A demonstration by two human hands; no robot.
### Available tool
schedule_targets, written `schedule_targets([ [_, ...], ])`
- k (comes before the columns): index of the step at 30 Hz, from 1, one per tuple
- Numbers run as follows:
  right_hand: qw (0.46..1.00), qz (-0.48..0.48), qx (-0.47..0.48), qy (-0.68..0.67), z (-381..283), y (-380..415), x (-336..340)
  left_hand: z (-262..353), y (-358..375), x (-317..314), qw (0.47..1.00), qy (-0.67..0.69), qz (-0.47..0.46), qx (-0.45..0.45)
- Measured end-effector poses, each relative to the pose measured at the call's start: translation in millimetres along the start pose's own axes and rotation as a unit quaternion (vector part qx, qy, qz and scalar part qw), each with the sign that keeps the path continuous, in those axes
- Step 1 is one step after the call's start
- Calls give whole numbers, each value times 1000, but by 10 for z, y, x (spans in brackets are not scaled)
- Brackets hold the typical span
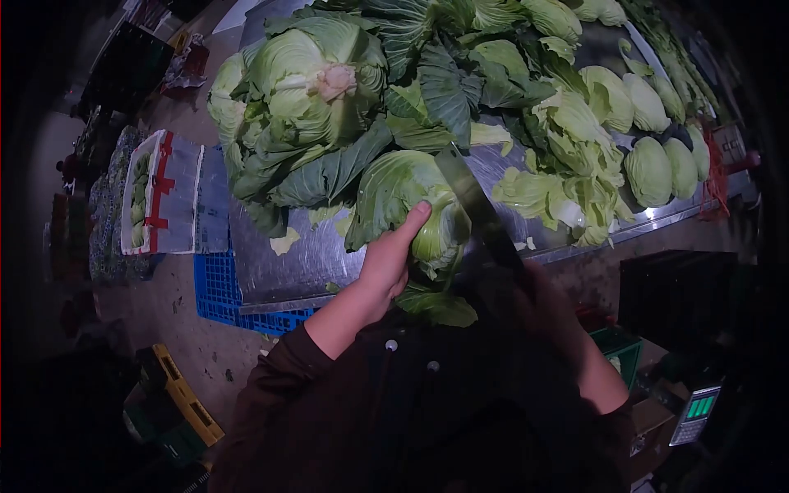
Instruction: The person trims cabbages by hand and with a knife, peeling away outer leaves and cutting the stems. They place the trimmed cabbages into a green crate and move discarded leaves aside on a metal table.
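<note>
My left hand [388,264] is closed on the near side of a green cabbage [396,185], thumb laid along its leaves. In my right hand [549,302], which is in shadow, is a large knife [475,197] with a broad dark blade. The blade points up and away from me and overlaps the cabbage's right side in this view. A loose outer leaf [440,306] hangs below the cabbage, near the table's front edge. Just beyond my left hand stands a pile of untrimmed cabbages [300,74] with dark outer leaves.
The metal table [288,275] also bears stripped leaves [575,164] and several trimmed cabbages [649,172] at the right. A blue crate [215,287] is under its left corner. A white foam box [144,193] stands farther left. A lit scale display [701,408] shows at lower right.
</note>
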State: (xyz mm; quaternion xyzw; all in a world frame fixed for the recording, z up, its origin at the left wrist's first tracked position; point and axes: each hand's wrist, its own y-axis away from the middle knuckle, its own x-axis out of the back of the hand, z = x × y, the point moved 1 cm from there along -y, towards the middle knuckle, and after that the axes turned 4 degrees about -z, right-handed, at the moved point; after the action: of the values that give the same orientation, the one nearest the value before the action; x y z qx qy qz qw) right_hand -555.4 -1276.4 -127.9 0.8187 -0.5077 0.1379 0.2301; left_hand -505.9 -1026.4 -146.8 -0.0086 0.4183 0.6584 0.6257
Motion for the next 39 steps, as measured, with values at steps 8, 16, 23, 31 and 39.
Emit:
schedule_targets([
  [8,991,-55,-96,75,-137,33,102,2,-89,-16,997,-35,27,58],
  [16,972,-101,-186,98,-262,-117,165,-154,-163,-12,997,-46,50,-40],
  [23,978,-94,-125,141,-248,-328,115,-96,-152,-57,996,-28,90,3],
  [31,971,-198,-63,114,-274,-199,280,-175,-84,-71,990,-59,77,-102],
  [39,963,-146,-148,170,-469,-333,300,-116,-86,-134,980,-26,128,-152],
])
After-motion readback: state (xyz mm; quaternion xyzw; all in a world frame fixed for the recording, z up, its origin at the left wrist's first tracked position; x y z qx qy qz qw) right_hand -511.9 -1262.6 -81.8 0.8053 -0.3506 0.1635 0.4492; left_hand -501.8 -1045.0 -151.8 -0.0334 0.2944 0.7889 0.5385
